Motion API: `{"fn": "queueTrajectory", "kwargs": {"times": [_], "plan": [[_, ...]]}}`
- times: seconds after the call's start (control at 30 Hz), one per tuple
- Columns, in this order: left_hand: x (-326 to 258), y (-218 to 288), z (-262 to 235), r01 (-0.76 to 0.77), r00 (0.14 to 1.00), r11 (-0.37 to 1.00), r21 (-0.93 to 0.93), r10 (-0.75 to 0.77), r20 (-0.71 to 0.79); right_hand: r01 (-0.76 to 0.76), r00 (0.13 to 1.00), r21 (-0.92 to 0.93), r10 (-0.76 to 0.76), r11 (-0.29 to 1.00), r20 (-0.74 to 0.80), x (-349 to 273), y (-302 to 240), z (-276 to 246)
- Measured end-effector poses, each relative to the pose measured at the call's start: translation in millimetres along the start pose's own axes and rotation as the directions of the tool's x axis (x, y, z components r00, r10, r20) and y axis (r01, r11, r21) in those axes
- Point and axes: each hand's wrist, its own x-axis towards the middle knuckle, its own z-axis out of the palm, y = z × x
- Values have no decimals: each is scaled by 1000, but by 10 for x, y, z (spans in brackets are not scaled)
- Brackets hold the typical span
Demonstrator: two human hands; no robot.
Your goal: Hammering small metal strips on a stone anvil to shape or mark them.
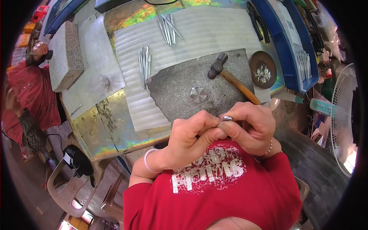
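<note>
Both hands meet just above the red shirt: left hand (191,134) and right hand (251,128) pinch a small silvery ring (226,118) between fingertips, held over the stone slab (180,86). It looks light, rigid and slick, so best gripped by its rim; the hammer (230,76) lies untouched beyond.

A metalworking workshop, plainly: hammer (230,74) lying on a stone slab (199,86) mid-tabletop, rows of steel punches (144,65) along the slab's left edge, granite block (66,55) at the tabletop's left edge, blue trays (285,50) at the right edge.
</note>
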Motion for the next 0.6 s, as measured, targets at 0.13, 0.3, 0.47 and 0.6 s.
{"fn": "queueTrajectory", "kwargs": {"times": [0.13,0.3,0.47,0.6], "plan": [[11,17,-5,15,999,999,43,-16,34,-75,997,38,75,996,23,-10,-9,-7],[36,4,-31,165,979,986,-37,-159,126,-430,900,386,419,816,117,-39,30,41],[105,40,-101,423,897,901,-94,-402,182,-531,828,562,530,635,184,30,203,77],[142,74,-153,409,900,907,-105,-381,211,-565,778,636,596,525,200,95,282,94]]}}
